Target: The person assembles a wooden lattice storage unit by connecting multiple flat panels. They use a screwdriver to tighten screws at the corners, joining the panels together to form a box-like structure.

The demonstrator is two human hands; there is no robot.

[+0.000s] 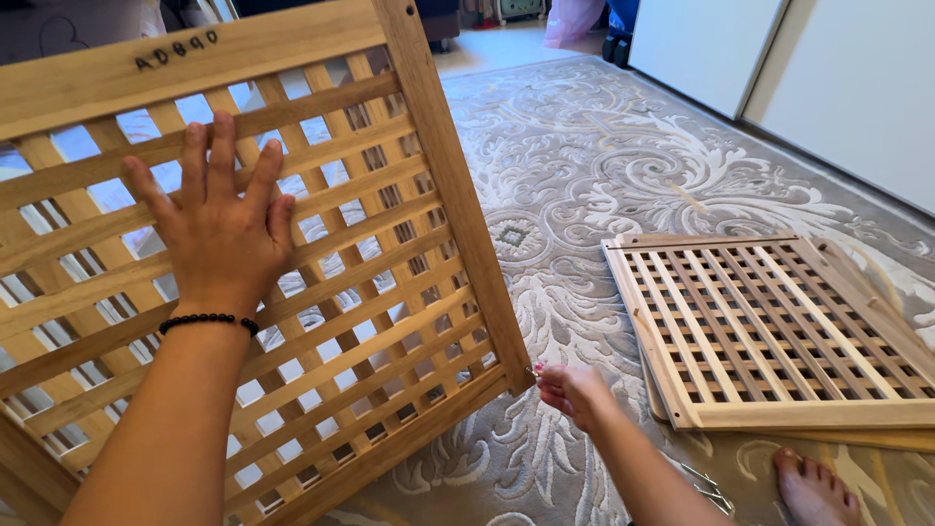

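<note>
Head view: the left hand (219, 229) presses flat, fingers spread, on the upright lattice panel (321, 292), while the right hand (575, 390) pinches a small screw (534, 370) at its lower right corner.

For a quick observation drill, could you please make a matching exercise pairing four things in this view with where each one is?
Things:
1. left hand
2. right hand
3. flat pale wooden lattice panel
4. bare foot

Places:
A. lying on the grey patterned carpet, at right
B. at the lower corner of the tilted wooden lattice frame
C. bottom right, on the carpet
D. spread flat on the tilted frame's slats

Pairs: 1-D, 2-B, 3-A, 4-C
</note>
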